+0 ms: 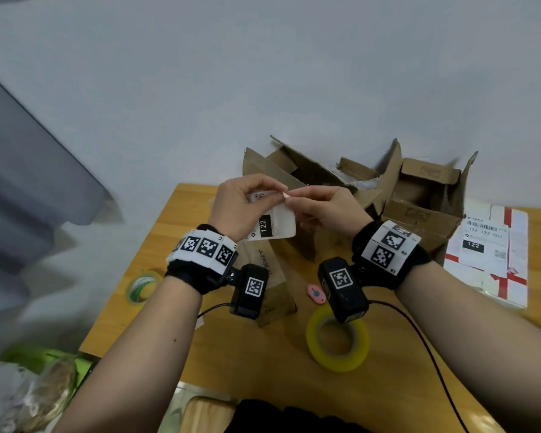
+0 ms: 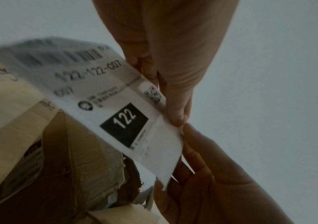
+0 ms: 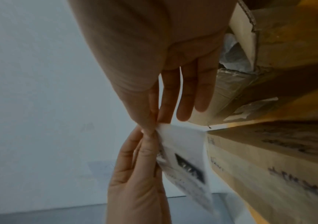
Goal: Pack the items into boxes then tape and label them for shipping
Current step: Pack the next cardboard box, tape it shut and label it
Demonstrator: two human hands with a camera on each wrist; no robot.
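Head view. A white shipping label (image 1: 270, 221), printed with a black block reading "122", is held above the wooden table (image 1: 241, 364), in front of an open cardboard box (image 1: 297, 179). Its upper edge is pinched between thumb and fingertips of the left hand (image 1: 242, 203); the same edge is pinched by the right hand (image 1: 327, 207), the two sets of fingertips meeting at one corner. A second open cardboard box (image 1: 425, 210) is seen to the right, and beyond it a white box with red stripes (image 1: 489, 260), already bearing a label. On the table are noted a yellow tape roll (image 1: 338, 345) near the right wrist, a green-printed tape roll (image 1: 142, 285) at the left edge, and a small pink cutter (image 1: 316, 293) between the wrists.

Left wrist view. The label (image 2: 116, 109) is seen face-on; "122-122-C07", a barcode and a small QR code are legible. Its right edge is gripped by the left hand (image 2: 171, 63) from above and by the right hand (image 2: 207, 174) from below. Cardboard (image 2: 73, 159) lies behind.

Right wrist view. The label (image 3: 184, 159) is blurred. One corner is pinched by thumb and forefinger of the right hand (image 3: 163, 63), the other fingers extended; the left hand (image 3: 139, 174) grips the adjoining edge. Whether backing paper is separating cannot be told.
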